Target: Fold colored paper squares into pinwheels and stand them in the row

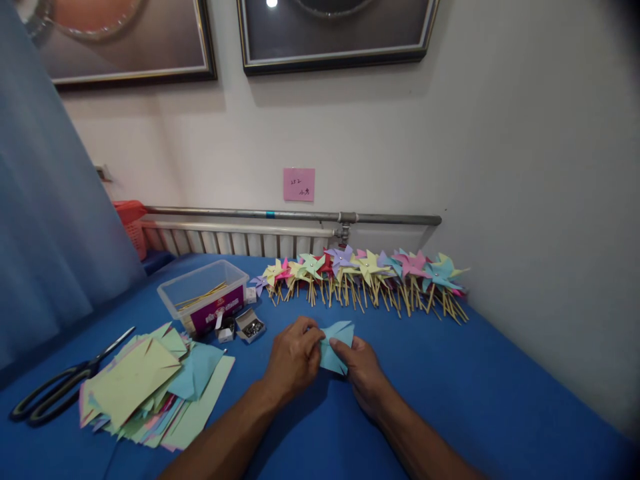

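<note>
A light blue paper square (332, 361) with slits cut in from its corners is held up over the blue tablecloth (320, 440). My right hand (365, 373) pinches it from the right, thumb pressed near its middle. Closed at the paper's left edge is my left hand (296, 350), its fingertips gripping the sheet; whether anything small sits between them is hidden. Beyond the hands stand paper pinwheels (369, 267) in many colours on thin wooden sticks. To the left lies a stack of cut paper squares (135, 380), with several colours showing.
Black-handled scissors (65, 387) lie at the far left. A clear plastic box (200, 287) holds wooden sticks, and beside it sit small boxes of metal pins (251, 327). Behind the table run a radiator (235, 240) and a metal pipe (300, 215). A blue curtain (50, 200) hangs at left.
</note>
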Demonstrator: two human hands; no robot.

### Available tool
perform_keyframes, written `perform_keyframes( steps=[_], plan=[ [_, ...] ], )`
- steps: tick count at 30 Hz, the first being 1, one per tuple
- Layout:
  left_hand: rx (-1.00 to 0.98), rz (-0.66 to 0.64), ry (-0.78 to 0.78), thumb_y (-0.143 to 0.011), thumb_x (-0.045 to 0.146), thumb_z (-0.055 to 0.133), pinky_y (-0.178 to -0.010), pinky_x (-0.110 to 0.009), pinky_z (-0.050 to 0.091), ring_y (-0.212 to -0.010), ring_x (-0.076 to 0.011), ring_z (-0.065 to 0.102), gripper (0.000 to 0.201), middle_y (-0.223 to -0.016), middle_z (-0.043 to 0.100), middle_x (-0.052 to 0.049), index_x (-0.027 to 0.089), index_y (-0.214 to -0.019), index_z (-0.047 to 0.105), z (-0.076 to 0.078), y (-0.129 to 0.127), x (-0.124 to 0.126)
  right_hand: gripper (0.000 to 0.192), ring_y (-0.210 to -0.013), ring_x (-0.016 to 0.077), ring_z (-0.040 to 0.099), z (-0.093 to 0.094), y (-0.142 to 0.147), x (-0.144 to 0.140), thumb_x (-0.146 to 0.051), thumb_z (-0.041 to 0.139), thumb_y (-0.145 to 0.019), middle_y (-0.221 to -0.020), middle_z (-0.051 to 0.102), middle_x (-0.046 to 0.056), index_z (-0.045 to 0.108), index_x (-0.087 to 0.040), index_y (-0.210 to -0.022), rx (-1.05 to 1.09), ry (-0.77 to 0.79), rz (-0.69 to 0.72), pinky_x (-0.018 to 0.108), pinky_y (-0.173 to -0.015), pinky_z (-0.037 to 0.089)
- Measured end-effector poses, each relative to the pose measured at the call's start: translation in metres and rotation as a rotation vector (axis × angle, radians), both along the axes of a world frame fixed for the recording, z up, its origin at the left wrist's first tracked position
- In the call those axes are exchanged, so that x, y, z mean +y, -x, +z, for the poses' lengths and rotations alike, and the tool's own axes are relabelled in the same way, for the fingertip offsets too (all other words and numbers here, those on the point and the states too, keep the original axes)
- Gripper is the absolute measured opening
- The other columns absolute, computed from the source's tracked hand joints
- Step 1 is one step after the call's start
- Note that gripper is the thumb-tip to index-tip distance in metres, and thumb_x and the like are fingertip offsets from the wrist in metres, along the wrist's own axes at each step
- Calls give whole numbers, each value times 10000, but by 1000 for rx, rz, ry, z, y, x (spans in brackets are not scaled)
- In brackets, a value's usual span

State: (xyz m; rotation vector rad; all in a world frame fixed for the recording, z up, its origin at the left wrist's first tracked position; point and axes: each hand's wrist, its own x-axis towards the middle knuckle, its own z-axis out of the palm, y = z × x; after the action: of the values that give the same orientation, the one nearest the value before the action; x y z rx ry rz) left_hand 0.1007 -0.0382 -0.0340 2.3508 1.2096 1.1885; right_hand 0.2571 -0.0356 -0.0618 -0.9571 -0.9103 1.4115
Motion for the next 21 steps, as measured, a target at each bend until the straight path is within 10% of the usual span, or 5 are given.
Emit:
perform_keyframes(
  steps=[10, 21],
  plan=[
    [-515, 103, 654, -701, 335, 680, -543, -256, 295, -544, -128, 449, 176, -553, 544, 17, 165, -657, 670, 6, -3, 13, 378, -648, 196, 605, -3, -9, 6, -507, 792, -713, -735, 729, 25, 750, -170, -879, -287, -122, -12, 291, -616, 457],
    [-725, 16, 879, -558, 363, 772, -513, -249, 250, -482, -87, 358, 264, -502, 491, 50, 166, -616, 607, 0, -1, 17, 403, -676, 219, 626, 1, -7, 3, -509, 815, -684, -760, 736, 38, 744, -167, -883, -243, -111, 53, 319, -646, 478]
  ],
)
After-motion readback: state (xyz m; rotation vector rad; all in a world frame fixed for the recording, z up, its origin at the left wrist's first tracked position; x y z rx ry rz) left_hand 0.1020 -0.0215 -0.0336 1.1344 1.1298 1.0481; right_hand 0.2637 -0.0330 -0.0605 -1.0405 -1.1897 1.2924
